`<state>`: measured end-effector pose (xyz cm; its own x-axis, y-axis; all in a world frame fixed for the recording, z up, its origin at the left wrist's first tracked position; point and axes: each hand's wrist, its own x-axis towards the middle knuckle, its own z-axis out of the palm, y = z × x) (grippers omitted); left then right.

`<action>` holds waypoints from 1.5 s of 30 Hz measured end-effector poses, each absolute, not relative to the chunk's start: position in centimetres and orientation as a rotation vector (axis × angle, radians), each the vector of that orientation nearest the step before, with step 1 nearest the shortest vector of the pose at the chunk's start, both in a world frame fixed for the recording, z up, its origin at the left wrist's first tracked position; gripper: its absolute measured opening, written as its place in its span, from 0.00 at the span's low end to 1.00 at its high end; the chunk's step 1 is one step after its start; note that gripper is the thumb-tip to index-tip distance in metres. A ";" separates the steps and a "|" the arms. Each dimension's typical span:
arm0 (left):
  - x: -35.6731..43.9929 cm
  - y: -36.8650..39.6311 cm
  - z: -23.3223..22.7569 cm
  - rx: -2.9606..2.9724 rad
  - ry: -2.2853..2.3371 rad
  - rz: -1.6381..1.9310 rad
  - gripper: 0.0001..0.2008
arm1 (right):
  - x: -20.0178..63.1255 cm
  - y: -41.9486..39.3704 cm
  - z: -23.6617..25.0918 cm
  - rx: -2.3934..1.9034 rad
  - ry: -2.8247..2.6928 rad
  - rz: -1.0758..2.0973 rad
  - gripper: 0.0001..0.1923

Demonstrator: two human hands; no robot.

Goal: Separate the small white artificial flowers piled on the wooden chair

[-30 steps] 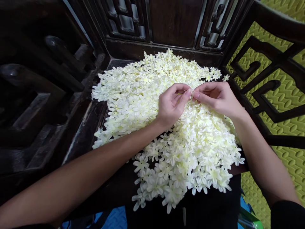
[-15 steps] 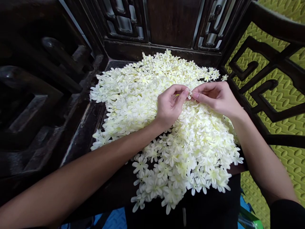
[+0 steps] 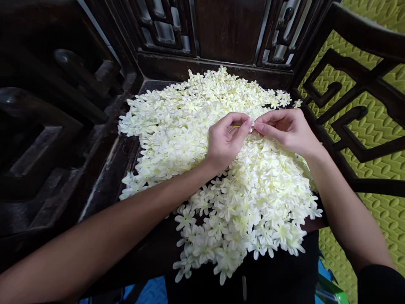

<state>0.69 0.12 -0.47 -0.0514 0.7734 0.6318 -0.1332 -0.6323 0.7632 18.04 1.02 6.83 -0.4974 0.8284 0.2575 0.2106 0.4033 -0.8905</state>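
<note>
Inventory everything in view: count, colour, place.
Flowers: uncountable, white to pale yellow, heaped centrally
Outlying flower: one, white, right of heap
Small piece: one, white, partly hidden, at both hands' fingertips
Chair: one, dark wood, around heap
Textured surface: one, yellow, right
Blue patches: several, blue, along bottom
Edged object: one, green, unclear, bottom right
Clothing: count unclear, black, bottom
Forearms: two, bare, below hands
Left hand: one, bare, centre
Right hand: one, bare, right of centre

White piece [image 3: 251,129] between my left grip [image 3: 228,137] and right grip [image 3: 284,130]: mostly covered, too small to make out. My left forearm [image 3: 126,223] hides part of flower pile [image 3: 268,181], runs off left edge. Green-edged object [image 3: 341,297], right sleeve [image 3: 379,285] cut off below.
</note>
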 end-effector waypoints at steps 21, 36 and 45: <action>0.6 -0.3 -0.2 1.538 0.699 1.763 0.07 | 18.2 1.2 6.8 -0.877 -2.006 0.967 0.13; 0.5 -0.4 0.0 1.552 0.678 1.755 0.07 | 18.0 0.9 7.2 -0.850 -1.976 1.046 0.13; 0.5 -0.4 0.1 1.577 0.706 1.795 0.06 | 18.0 0.9 6.9 -0.885 -1.961 1.011 0.11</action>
<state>0.54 -0.41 0.08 -0.0766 0.7579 0.6479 -0.1140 -0.6522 0.7494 18.01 0.92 6.93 -0.4831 0.8231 0.2986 0.2340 0.4500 -0.8619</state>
